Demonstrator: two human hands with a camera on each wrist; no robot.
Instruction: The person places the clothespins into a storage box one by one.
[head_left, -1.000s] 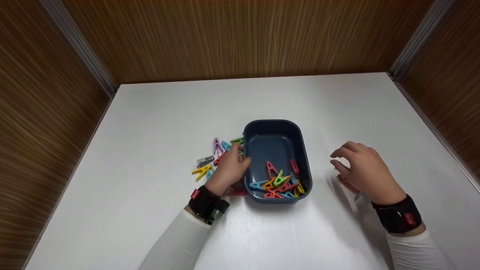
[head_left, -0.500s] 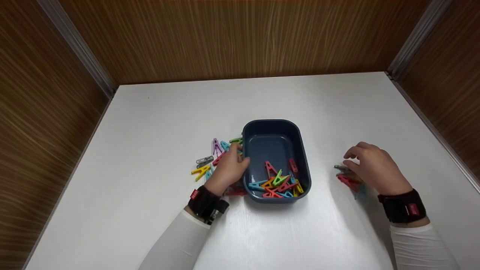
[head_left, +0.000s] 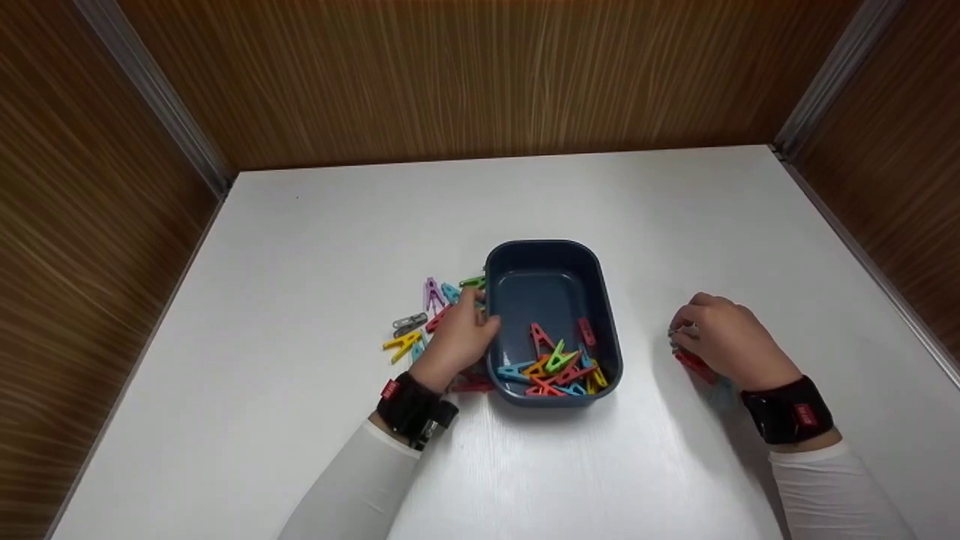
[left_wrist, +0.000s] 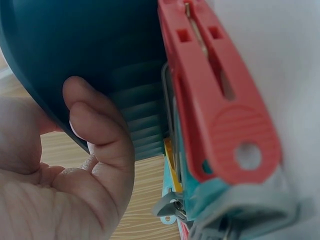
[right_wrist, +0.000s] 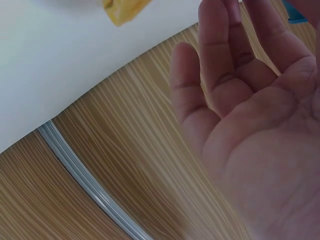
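A dark blue tub (head_left: 551, 259) stands mid-table with several coloured clothes pegs (head_left: 559, 367) heaped at its near end. My left hand (head_left: 480, 319) grips the tub's left wall, thumb at the rim; in the left wrist view a finger (left_wrist: 100, 135) presses the tub's wall (left_wrist: 100, 50) beside a red peg (left_wrist: 220, 110). More loose pegs (head_left: 420, 319) lie left of the tub. Right of the tub, my right hand (head_left: 681, 330) hovers low over a red peg (head_left: 694, 365) and a grey peg (head_left: 679, 335). Its fingers (right_wrist: 225, 55) look loosely bent and hold nothing visible.
The white table (head_left: 337, 225) is boxed in by wooden walls (head_left: 480, 75) at the back and on both sides. A yellow peg (right_wrist: 125, 10) shows at the top of the right wrist view. Another red peg (head_left: 472, 385) lies by my left wrist.
My right hand swung right, then came back left and lower onto the pegs beside the tub. The left hand and tub stayed put.
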